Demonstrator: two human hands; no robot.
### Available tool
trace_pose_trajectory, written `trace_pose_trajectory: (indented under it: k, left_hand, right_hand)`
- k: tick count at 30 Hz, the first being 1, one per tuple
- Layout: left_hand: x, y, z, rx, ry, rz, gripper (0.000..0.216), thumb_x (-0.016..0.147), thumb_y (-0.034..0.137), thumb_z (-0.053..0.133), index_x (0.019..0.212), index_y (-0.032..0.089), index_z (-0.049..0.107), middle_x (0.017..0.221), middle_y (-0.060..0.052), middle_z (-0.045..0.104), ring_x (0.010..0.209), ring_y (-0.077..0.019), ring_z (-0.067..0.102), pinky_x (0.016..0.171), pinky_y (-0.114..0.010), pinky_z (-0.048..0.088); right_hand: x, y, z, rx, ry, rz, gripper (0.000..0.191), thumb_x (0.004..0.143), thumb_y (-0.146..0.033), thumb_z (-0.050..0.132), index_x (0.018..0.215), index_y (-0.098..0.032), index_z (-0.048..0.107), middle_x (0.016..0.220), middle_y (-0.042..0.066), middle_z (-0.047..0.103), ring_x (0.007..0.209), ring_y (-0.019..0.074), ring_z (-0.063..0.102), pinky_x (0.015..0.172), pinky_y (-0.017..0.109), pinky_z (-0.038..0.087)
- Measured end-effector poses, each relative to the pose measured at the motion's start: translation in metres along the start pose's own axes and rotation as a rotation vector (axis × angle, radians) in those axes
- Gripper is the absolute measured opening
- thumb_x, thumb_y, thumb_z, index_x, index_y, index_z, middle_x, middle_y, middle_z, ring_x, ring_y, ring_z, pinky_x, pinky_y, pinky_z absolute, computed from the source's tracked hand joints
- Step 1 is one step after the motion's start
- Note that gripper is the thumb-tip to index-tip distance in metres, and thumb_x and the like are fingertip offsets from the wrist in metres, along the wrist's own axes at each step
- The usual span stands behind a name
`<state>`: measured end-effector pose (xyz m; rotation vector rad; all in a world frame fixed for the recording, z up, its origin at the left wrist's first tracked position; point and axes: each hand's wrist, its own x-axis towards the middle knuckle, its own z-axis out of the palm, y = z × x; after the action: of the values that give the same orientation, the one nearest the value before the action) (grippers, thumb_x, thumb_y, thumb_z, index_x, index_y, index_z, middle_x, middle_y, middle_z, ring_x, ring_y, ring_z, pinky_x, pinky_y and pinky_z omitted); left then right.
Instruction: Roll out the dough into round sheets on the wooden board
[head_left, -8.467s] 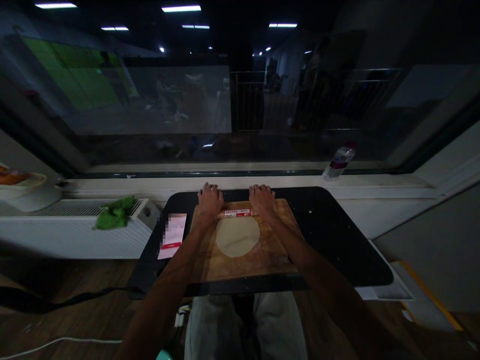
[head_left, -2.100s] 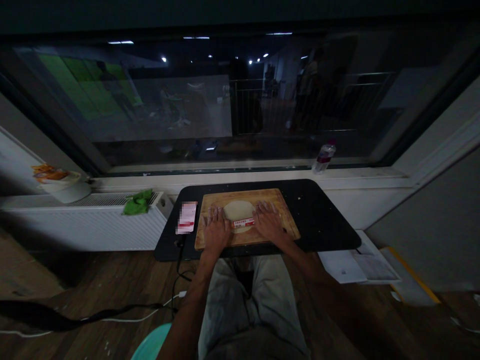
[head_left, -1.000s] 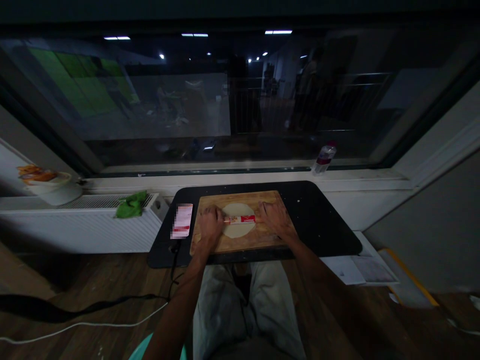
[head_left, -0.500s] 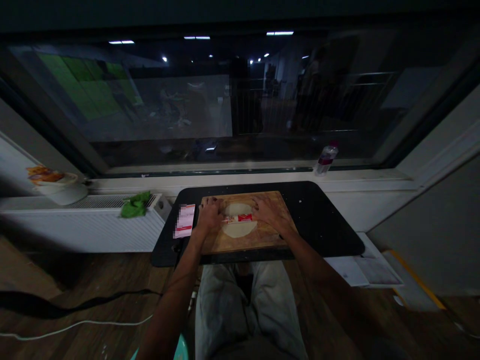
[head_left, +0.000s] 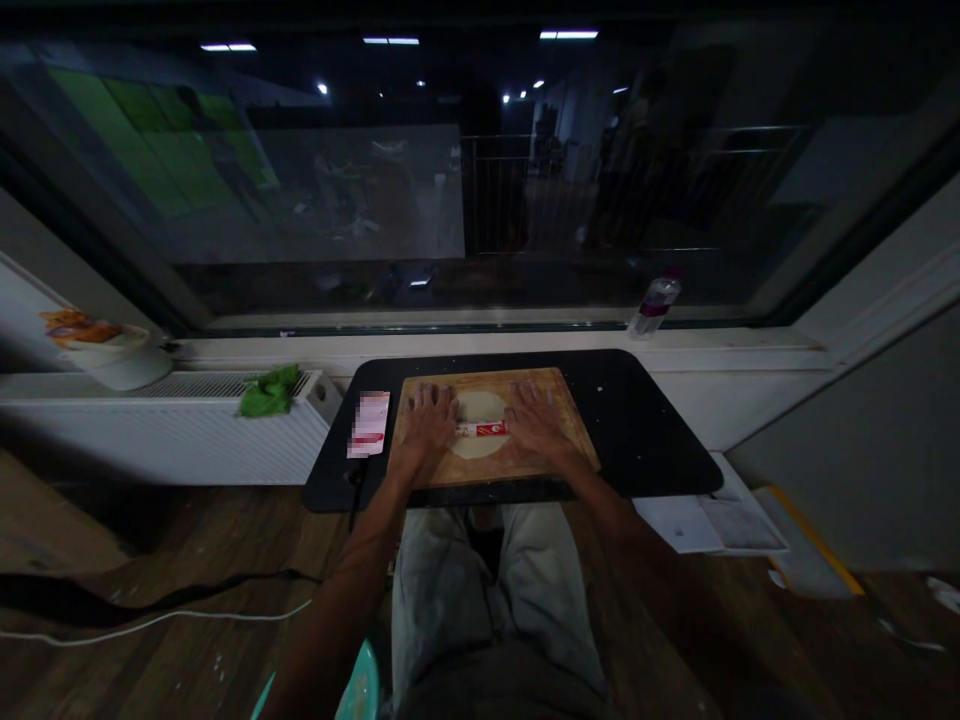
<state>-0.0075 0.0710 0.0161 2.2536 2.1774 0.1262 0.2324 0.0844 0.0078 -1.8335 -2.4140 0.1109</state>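
A round, flat sheet of pale dough point(head_left: 480, 405) lies on a wooden board point(head_left: 517, 468). Across its middle runs a rolling pin point(head_left: 489, 429) with a red and white label, its ends hidden beneath my hands. My left hand point(head_left: 430, 422) rests flat over the left end, fingers stretched forward above the board. Over the right end lies my right hand point(head_left: 535, 416), also flat with fingers spread. The dough shows both in front of and behind the pin.
The board sits on a small black table point(head_left: 637, 440). A phone point(head_left: 369, 425) lies left of the board. On the window sill stands a bottle point(head_left: 654, 308). A green cloth point(head_left: 270, 390) hangs over the radiator point(head_left: 187, 435), near a white bowl point(head_left: 124, 362).
My hands have turned from curled to flatter, with the fingers reaching farther forward. The pin has rolled slightly under them relative to the dough. The view has tilted down a little.
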Motion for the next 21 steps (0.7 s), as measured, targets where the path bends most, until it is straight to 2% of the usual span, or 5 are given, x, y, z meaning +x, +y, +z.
trace_pose_trajectory:
  k: [5,10,14,21]
  left_hand:
    - [-0.014,0.005,-0.001,0.001,0.033,-0.017,0.062,0.120,0.038,0.034,0.177,0.020,0.049,0.181,-0.019,0.050,0.174,-0.0416,0.036,0.138,-0.063,0.035]
    - [-0.019,0.005,-0.003,-0.010,0.039,0.001,0.063,0.117,0.035,0.037,0.176,0.018,0.050,0.181,-0.020,0.050,0.173,-0.0412,0.038,0.137,-0.064,0.037]
    - [-0.019,0.005,-0.003,-0.013,0.032,0.004,0.063,0.117,0.035,0.037,0.176,0.018,0.051,0.181,-0.020,0.050,0.173,-0.0406,0.038,0.137,-0.064,0.038]
    - [-0.021,0.005,-0.001,-0.011,0.051,0.014,0.062,0.118,0.036,0.035,0.176,0.021,0.050,0.180,-0.018,0.052,0.173,-0.0394,0.038,0.137,-0.063,0.037]
  right_hand:
    - [-0.017,-0.006,0.004,-0.017,0.066,0.046,0.069,0.116,-0.032,0.039,0.183,-0.015,0.038,0.182,0.017,0.048,0.175,0.0354,0.033,0.143,0.061,0.017]
    - [-0.031,-0.014,0.004,-0.038,0.107,0.070,0.066,0.115,-0.029,0.041,0.178,-0.013,0.047,0.178,0.018,0.053,0.172,0.0352,0.040,0.142,0.060,0.020]
    - [-0.042,-0.018,0.006,-0.040,0.133,0.094,0.066,0.114,-0.028,0.041,0.179,-0.014,0.046,0.178,0.018,0.054,0.171,0.0350,0.040,0.141,0.060,0.023]
    - [-0.064,-0.026,0.010,-0.023,0.210,0.100,0.066,0.116,-0.029,0.035,0.177,-0.006,0.044,0.175,0.024,0.056,0.171,0.0354,0.041,0.139,0.059,0.026]
